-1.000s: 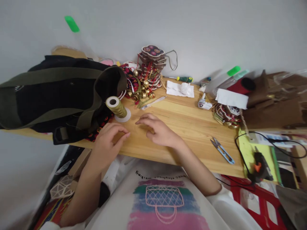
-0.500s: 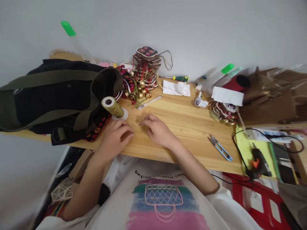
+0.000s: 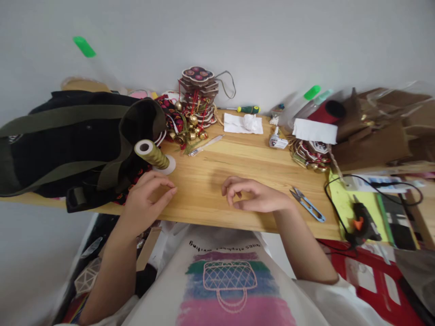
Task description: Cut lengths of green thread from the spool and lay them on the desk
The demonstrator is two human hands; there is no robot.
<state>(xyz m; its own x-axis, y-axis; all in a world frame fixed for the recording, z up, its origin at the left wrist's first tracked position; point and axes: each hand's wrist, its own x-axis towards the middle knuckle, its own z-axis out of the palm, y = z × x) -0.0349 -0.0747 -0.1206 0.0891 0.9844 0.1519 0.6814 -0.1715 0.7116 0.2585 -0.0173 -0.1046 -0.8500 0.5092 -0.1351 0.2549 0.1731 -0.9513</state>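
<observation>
My left hand is at the near left of the wooden table, just in front of a spool of olive-gold cord standing on a white base. Its thumb and forefinger come together in a pinch; anything between the tips is too small to see. Farther right, my right hand hovers above the tabletop, fingers curled in toward the thumb. Whether a fine thread runs from it cannot be made out. Blue-handled thread snips lie to the right of that hand.
A black bag covers the left side. Stacked ornaments with bells, a craft knife, a screwdriver, tissue and a small glue bottle line the back. On the right are a glue gun with its cable and brown paper bags.
My right hand has moved right, away from my left hand, and the gap between them is wider. My left hand keeps its pinch near the spool. The view has shifted slightly.
</observation>
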